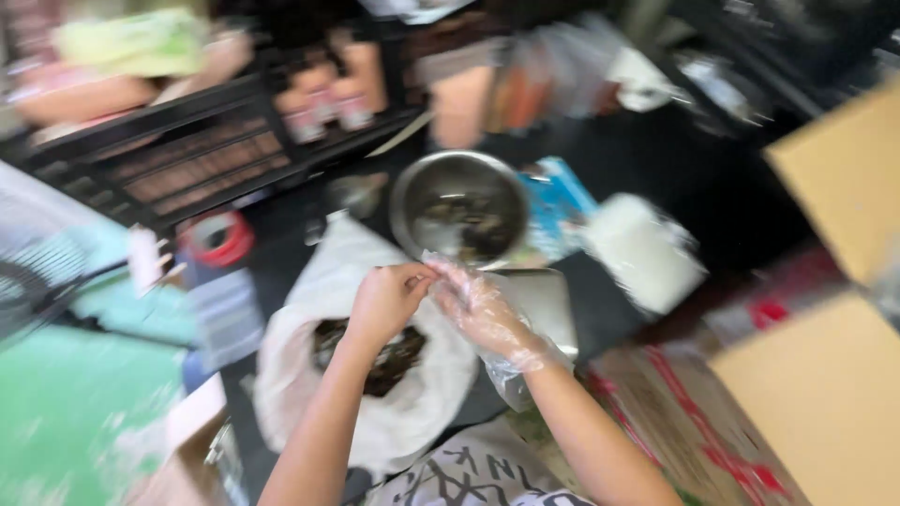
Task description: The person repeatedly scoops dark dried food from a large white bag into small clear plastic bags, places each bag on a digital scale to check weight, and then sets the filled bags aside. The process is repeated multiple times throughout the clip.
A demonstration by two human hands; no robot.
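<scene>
The picture is blurred by motion. My right hand [483, 309] wears a loose clear plastic glove [511, 361]. My left hand [386, 298] is bare and pinches the glove's edge near the right fingertips. Both hands meet just below a round metal bowl [459, 208] with dark pieces in it. Under my left forearm lies a white plastic bag [394, 422], open, with a dark mass [398, 351] inside.
A black slatted rack [187, 155] with pink bottles [328, 98] stands at the back left. A white packet [642, 248] and a blue packet [558, 201] lie right of the bowl. Cardboard boxes [834, 375] stand at the right, a red tape roll [217, 239] at the left.
</scene>
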